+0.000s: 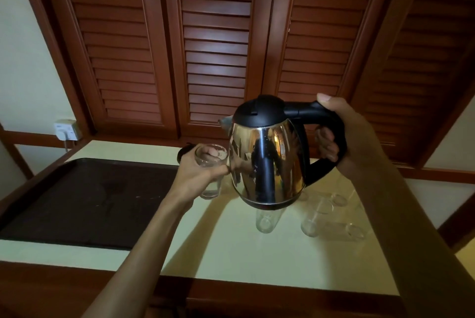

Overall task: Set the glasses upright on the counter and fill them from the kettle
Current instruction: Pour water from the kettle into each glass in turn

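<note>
several empty glasses (318,217) stand on the cream counter (231,248) under the steel kettle (267,160), r hand (352,135) wrapped round its black handle, l hand (198,171) gripping one glass (211,163) upright by the spout, brown tray (84,196) beyond: tip slow, spout over rim, w/ glass steady.
</note>
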The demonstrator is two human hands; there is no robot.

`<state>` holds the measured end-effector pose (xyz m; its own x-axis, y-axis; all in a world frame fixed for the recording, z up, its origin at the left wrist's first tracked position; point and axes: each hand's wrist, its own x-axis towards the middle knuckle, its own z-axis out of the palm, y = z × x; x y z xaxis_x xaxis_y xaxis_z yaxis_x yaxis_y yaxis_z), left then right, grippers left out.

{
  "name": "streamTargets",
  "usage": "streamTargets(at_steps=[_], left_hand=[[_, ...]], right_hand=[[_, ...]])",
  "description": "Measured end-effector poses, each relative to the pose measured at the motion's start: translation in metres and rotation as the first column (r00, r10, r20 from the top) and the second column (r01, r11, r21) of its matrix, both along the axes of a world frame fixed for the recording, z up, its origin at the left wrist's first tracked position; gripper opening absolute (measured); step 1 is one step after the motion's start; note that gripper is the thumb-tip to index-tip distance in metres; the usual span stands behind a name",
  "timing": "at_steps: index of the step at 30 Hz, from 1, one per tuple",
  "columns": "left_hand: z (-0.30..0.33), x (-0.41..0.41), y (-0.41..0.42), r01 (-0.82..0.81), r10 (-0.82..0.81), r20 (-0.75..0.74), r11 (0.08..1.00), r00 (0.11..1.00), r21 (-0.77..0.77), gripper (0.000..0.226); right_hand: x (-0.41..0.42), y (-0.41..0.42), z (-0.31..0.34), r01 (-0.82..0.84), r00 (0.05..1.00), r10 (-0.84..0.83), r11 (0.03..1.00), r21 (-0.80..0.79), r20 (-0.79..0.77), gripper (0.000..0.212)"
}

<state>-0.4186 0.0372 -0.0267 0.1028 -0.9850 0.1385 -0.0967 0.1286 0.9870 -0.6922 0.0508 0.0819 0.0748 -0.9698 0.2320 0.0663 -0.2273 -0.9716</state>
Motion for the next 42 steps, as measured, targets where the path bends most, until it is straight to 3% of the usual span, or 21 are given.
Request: streamTargets(at_steps=[4, 11, 15, 23, 33, 40, 42], left_hand=[[-0.038, -0.003, -0.006, -0.009, 0.005, 0.064, 0.998, 0.998, 0.069, 0.04], [-0.083, -0.003, -0.006, -0.046, 0.04, 0.047, 0.989, 0.998, 0.143, 0.055], [-0.098, 0.0, -0.009, -0.026, 0.02, 0.04, 0.988, 0.999, 0.153, 0.047], [-0.115, 0.002, -0.008, -0.008, 0.003, 0.033, 0.986, 0.999, 0.164, 0.058], [-0.115, -0.003, -0.002, 0.006, -0.002, -0.022, 0.988, 1.0, 0.157, 0.051], [-0.103, 0.003, 0.008, 0.049, -0.043, -0.056, 0.993, 0.998, 0.11, 0.095], [-0.094, 0.004, 0.013, -0.028, 0.027, 0.027, 0.999, 0.999, 0.033, 0.104]], right_hand=[[0.0, 0.0, 0.001, 0.008, 1.0, -0.009, 1.0, -0.01, -0.023, 0.057], [0.001, 0.005, -0.002, 0.065, 0.997, -0.065, 0.998, -0.009, -0.05, 0.058], [0.005, 0.007, -0.004, 0.081, 0.995, -0.081, 0.997, -0.003, -0.057, 0.058], [0.012, 0.006, -0.004, 0.106, 0.993, -0.106, 0.994, -0.007, -0.059, 0.062], [0.02, 0.004, -0.003, 0.108, 0.994, -0.108, 0.994, 0.002, -0.016, 0.057], [0.01, 0.001, -0.012, 0.097, 0.994, -0.098, 0.995, 0.023, 0.044, 0.051], [0.002, -0.001, -0.014, 0.077, 0.995, -0.078, 0.997, 0.022, 0.068, 0.049]])
